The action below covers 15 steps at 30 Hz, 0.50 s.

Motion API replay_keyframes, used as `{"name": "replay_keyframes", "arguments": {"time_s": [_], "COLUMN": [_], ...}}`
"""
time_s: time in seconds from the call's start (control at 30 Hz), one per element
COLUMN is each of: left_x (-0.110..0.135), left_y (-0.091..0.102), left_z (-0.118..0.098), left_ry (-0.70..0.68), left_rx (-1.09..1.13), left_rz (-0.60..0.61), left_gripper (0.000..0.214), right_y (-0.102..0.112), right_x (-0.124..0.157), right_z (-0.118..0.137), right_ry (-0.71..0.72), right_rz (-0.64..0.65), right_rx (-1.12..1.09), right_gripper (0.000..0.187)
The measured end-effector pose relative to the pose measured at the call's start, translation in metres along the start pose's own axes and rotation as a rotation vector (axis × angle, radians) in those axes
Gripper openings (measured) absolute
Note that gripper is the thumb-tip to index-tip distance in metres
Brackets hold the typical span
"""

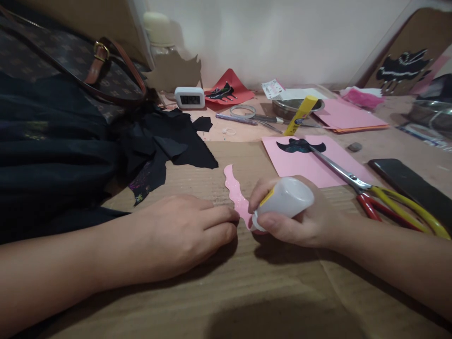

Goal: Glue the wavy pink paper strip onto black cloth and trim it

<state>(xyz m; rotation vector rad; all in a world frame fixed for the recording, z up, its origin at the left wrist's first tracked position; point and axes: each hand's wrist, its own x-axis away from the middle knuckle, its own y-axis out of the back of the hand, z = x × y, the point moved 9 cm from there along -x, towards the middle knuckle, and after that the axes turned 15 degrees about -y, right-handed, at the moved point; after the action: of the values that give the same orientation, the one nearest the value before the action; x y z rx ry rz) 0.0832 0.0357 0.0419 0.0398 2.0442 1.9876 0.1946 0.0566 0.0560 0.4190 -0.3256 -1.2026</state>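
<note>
My right hand (300,221) grips a small white glue bottle (287,197), tipped with its nozzle down onto a wavy pink paper cut-out (235,190) lying on the brown cardboard (219,292). My left hand (183,233) rests on the cardboard with curled fingers, its fingertips pressing the near end of the pink cut-out. Behind my right hand lies a pink card (310,162) with a black moustache shape (300,145) on it.
Scissors with yellow and red handles (374,193) lie across the pink card. A dark phone (413,188) sits at right. Black paper scraps (169,146), a patterned bag (70,61), a small white clock (189,97), a yellow glue stick (301,114) and metal bowls stand behind.
</note>
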Motion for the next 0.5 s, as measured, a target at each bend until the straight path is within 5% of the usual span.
{"name": "replay_keyframes", "arguments": {"time_s": [0.5], "left_x": [0.0003], "left_y": [0.0019], "left_z": [0.0021], "left_ry": [0.045], "left_rx": [0.047], "left_rz": [0.025], "left_gripper": [0.015], "right_y": [0.0017], "right_x": [0.0001], "right_z": [-0.0006], "right_ry": [-0.014], "right_rz": [-0.057], "right_rx": [0.053], "right_gripper": [0.025]}}
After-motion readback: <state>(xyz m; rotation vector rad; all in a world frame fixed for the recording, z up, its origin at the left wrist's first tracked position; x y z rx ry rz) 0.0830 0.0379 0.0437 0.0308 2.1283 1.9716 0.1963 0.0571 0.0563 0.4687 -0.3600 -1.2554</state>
